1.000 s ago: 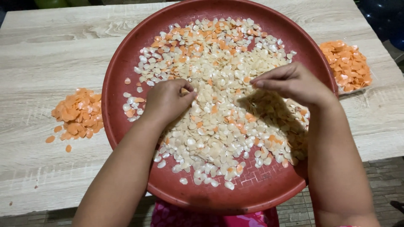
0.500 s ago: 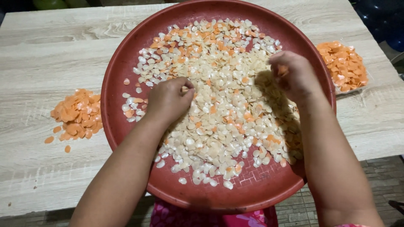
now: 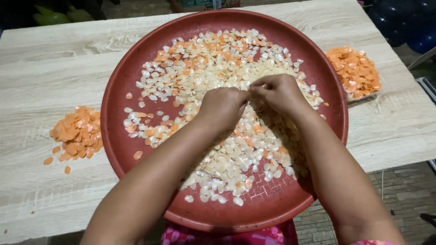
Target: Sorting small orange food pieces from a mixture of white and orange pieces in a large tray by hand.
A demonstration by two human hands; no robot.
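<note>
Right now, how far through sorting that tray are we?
Done: orange pieces lie in a left pile and a right pile on the table. In hand: left hand and right hand meet, pinching, over the tray. Left: most of the heap, orange still mixed with white.

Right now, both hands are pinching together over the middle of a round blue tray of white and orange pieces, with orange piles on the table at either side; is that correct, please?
Not quite: the tray is reddish-brown, not blue. The head view shows the left hand and right hand meeting over its white and orange pieces, with orange piles on the table at left and right.
</note>
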